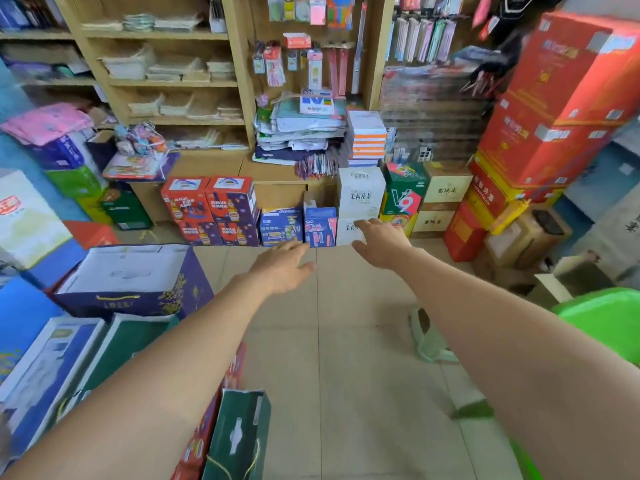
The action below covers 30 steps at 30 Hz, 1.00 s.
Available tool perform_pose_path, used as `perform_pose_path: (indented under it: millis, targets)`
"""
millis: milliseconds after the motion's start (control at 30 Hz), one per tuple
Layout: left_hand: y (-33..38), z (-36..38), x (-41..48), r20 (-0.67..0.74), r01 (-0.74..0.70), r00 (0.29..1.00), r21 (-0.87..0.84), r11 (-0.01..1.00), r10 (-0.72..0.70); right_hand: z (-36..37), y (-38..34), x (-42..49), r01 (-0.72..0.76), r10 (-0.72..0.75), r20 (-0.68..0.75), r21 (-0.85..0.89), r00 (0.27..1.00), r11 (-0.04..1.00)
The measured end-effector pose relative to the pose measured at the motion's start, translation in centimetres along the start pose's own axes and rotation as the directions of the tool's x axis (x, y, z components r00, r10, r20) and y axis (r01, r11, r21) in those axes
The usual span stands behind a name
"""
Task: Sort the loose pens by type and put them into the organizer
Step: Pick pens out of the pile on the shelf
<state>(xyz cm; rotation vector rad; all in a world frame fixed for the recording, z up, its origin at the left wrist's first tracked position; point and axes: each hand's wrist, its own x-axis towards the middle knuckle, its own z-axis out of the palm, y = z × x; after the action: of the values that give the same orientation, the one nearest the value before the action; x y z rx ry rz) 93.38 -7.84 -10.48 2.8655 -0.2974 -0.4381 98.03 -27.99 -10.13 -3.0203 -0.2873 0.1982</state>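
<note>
A heap of loose pens (317,167) lies on the low wooden counter (273,173) below the shelves, beside a stack of paper goods. Both my arms stretch forward over the tiled floor. My left hand (282,266) is open, palm down, fingers spread, holding nothing. My right hand (382,242) is also open and empty, level with a white tea box (360,197) and a blue carton (320,226). Both hands are well short of the pens. I cannot make out an organizer in this blurred view.
Cartons line the floor: red and purple boxes (211,209), a purple open box (135,280) at left, stacked red boxes (554,116) at right. A green plastic stool (609,320) stands at right. Wooden shelves (173,81) hold paper stacks. Bare tiles (346,341) run between them.
</note>
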Motion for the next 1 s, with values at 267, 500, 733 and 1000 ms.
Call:
perform_pose_path:
  millis: [267,500,733,1000]
  targets:
    - [-3.3,-4.0,13.2,0.011,0.007,1.000,-0.037,0.999,-0.007,-0.8,2.0,15.0,0.021,-0.020,0.027,-0.038,0.999,0.999]
    - [-8.7,-8.7,25.4,0.029,-0.002,1.000,-0.045,0.999,0.003,-1.8,1.6,29.3,0.006,-0.006,0.014,-0.022,1.000,1.000]
    - [-13.0,-13.2,36.2,0.073,-0.030,0.997,-0.042,0.999,0.033,-3.1,0.9,41.2,-0.018,0.018,0.012,-0.006,1.000,1.000]
    - [-16.8,-16.0,49.7,0.085,-0.009,0.996,-0.050,0.999,0.013,-3.8,2.5,55.5,0.012,-0.013,0.025,0.026,1.000,1.000]
